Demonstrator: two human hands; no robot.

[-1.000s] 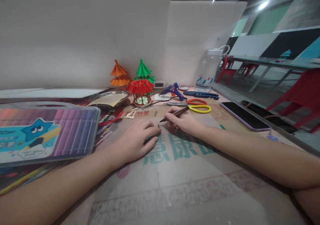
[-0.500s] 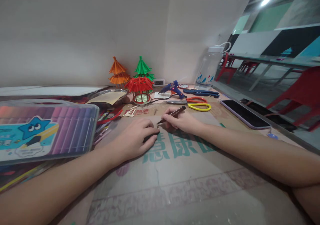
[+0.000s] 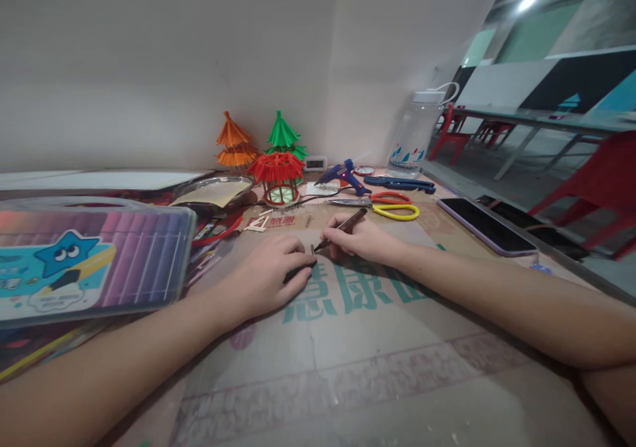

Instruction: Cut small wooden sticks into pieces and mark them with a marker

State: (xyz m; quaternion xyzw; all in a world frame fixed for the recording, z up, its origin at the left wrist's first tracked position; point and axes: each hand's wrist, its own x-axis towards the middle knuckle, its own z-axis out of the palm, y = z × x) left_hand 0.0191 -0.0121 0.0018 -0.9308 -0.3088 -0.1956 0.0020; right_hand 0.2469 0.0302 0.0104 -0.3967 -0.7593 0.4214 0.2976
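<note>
A dark brown marker pen is gripped between the fingers of my right hand, its tip down beside a short thin stick. That stick looks brownish along its upper side. My left hand rests on the covered table sheet, with its index fingertip and thumb at the stick's near end, holding it in place. Beyond the hands lie several short pale sticks. Behind them stands a small red-roofed pavilion model, with an orange one and a green one.
A case of coloured markers lies at left, in front of a metal tray. Scissors, a blue glue gun, blue pliers-like tool and a clear bottle are at the back. A phone lies right.
The pen has shifted slightly left and its upper end is tilted differently, with the tip still by the stick. My left hand has stayed in place.
</note>
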